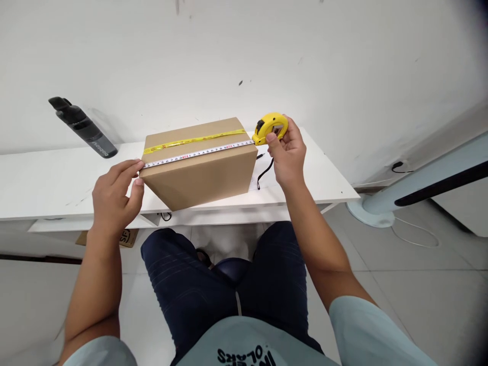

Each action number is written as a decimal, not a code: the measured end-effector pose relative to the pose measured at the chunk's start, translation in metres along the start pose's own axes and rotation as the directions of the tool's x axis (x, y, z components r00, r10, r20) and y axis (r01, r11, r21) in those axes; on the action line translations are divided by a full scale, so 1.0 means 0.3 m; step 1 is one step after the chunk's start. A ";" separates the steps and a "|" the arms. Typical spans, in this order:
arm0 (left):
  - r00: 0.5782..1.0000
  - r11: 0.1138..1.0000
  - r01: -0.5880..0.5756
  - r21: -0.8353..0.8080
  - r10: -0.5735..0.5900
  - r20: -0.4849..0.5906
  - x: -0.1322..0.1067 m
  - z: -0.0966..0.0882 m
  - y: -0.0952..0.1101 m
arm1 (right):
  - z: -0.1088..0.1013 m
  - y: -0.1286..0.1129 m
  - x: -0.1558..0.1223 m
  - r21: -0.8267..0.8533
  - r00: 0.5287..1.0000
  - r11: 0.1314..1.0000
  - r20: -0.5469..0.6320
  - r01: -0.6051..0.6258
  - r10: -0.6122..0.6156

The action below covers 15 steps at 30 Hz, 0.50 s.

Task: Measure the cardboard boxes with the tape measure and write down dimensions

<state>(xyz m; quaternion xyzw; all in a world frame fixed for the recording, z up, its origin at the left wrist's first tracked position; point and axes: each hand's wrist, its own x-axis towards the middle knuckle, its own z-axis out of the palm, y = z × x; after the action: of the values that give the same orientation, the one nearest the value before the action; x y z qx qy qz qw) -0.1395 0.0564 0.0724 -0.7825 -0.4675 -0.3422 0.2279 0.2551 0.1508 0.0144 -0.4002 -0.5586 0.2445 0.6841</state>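
A cardboard box [202, 180] stands on the white shelf, with a strip of yellow tape [194, 141] along its top. The white blade of a tape measure [271, 127] stretches across the top, roughly parallel to that strip. At the box's left top edge, my left hand [116, 193] pinches the blade's end with its fingertips; the tip itself is hidden. My right hand [288, 157] grips the yellow case just beyond the right top edge, thumb in front and fingers behind. From the case a black wrist strap [265, 175] hangs down.
A dark bottle [86, 129] stands at the left of the white shelf [57, 178], near the wall. Behind the strap, a black pen [260, 156] is partly visible. Below left lies a brown carton [128, 238]. A pale column on a round base [371, 214] stands at right.
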 end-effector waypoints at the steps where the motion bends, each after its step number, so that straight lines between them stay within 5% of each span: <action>1: 1.000 1.000 0.007 0.021 -0.007 -0.003 -0.001 0.003 -0.003 | -0.001 0.002 0.000 -0.020 1.000 1.000 0.002 0.002 -0.002; 9: 1.000 1.000 0.014 -0.027 -0.014 -0.025 0.007 0.021 -0.044 | -0.006 0.010 0.010 -0.063 0.999 0.998 0.027 0.027 -0.025; 15: 0.946 0.967 -0.186 0.175 0.224 -0.233 -0.002 0.022 -0.023 | -0.017 -0.032 -0.006 -0.078 0.998 0.995 0.019 0.064 -0.062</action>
<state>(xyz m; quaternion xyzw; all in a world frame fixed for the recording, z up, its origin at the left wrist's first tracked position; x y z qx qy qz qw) -0.1438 0.0636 0.0679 -0.7578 -0.3754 -0.3765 0.3782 0.2586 0.1426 0.0208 -0.4071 -0.5859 0.2039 0.6704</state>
